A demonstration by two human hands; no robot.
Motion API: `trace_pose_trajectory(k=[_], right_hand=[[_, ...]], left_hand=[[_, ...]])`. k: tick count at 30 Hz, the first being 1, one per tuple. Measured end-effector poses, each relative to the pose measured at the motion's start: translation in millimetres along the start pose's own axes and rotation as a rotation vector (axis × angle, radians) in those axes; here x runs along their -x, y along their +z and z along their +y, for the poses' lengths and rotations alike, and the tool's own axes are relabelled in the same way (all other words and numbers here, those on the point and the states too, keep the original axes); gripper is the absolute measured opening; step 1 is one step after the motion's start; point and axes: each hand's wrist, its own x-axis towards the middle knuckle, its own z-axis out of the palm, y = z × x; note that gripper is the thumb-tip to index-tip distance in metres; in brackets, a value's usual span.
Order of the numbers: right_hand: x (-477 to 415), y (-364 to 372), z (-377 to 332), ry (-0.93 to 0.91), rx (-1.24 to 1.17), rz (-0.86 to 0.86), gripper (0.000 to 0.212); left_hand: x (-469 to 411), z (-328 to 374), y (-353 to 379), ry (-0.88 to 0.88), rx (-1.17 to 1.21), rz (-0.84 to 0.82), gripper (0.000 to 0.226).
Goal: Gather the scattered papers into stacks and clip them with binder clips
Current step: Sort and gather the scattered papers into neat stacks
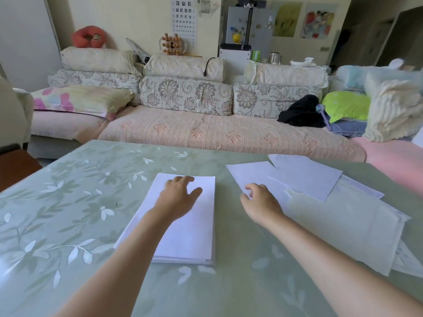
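A neat stack of white paper lies on the green leaf-patterned table, in the middle. My left hand rests flat on the upper part of this stack with its fingers spread. To the right lie scattered white sheets, overlapping each other at different angles. My right hand is at the near corner of the leftmost loose sheet, its fingers curled down onto the paper's edge. Whether it pinches the sheet is unclear. No binder clip is in sight.
More loose sheets spread toward the table's right edge. Behind the table stands a sofa with cushions, a black garment and a green pillow.
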Motion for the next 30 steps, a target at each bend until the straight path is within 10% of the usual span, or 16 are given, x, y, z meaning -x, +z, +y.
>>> trace_pose_trajectory(k=[11, 20, 30], right_hand=[[-43.7, -84.4, 172.6, 0.056, 0.22, 0.08, 0.047], [-100.3, -84.8, 225.6, 0.092, 0.279, -0.106, 0.092], [-76.0, -74.1, 215.3, -0.113, 0.65, 0.079, 0.046]], left_hand=[[-32.0, 145.3, 124.3, 0.269, -0.148, -0.246, 0.075], [-59.8, 164.0, 171.8, 0.295, -0.307, -0.426, 0.104], [-34.4, 166.4, 170.4, 0.561, -0.467, -0.254, 0.067]])
